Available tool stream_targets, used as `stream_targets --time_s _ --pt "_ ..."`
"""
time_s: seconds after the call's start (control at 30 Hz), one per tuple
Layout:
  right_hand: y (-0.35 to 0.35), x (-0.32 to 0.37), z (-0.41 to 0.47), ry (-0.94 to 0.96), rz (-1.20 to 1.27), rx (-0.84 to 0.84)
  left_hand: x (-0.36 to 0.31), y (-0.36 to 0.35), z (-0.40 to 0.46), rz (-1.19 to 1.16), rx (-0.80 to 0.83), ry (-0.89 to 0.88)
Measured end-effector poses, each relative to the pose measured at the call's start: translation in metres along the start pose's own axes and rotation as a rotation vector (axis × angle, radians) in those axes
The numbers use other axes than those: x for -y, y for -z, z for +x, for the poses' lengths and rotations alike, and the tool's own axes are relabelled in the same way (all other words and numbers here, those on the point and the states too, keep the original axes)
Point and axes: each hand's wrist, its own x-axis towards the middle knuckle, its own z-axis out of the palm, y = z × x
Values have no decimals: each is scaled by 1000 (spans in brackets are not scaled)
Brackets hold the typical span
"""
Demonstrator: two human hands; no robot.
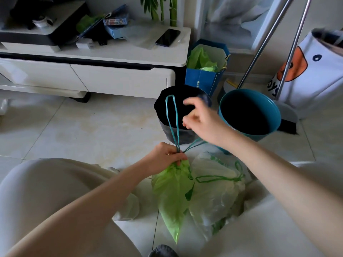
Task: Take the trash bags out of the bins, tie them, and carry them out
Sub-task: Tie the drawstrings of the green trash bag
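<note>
Pale floor tiles lie under a limp, light-looking green drawstring bag [172, 197] at 6 o'clock, its gathered neck pinched by the left hand [164, 156], while the right hand [200, 119] hovers loosely curled, empty, at 12 o'clock beside the teal drawstring loop [172, 117].

A: Floor?
B: Pale glossy tiles [92, 127], thin grout lines, soft daylight.
A: Furniture?
B: Low white TV cabinet [111, 78] w/ dark trim & drawers, against light wall [193, 13]. Green plant stems [173, 11] behind it, sheer curtain [233, 17] to the right.
</note>
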Motion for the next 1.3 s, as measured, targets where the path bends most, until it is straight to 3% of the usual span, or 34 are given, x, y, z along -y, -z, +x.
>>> stream_targets --time_s 0.07,0.13,0.3,0.4,0.57,0.63,0.7,0.77,0.93,1.17,1.3 --pt "-11 -13 -6 -65 -267 205 3 1 0 -40 2 17" --pt "-19 -22 -13 -107 -348 325 6 1 1 -75 -8 36" --pt "-19 -27 -20 -95 -383 345 8 3 4 -257 -11 83" --pt "-8 -27 -22 -160 -276 326 8 6 6 -340 -47 105" --pt "2 -29 -30 -321 62 548 6 8 6 -370 -24 91" --pt "1 -37 -31 -369 81 476 6 9 5 -341 4 81" --pt "-5 -49 -30 -276 41 334 7 10 4 -335 20 69" --pt "-16 -51 -30 -186 21 295 9 12 4 -317 22 47" --pt "-50 -55 -34 -245 400 263 11 17 3 -291 30 33" --pt "-58 -56 -32 -79 8 244 6 20 -3 -157 40 -27" --pt "-59 -50 -29 -130 33 250 10 26 -3 -7 40 -57"
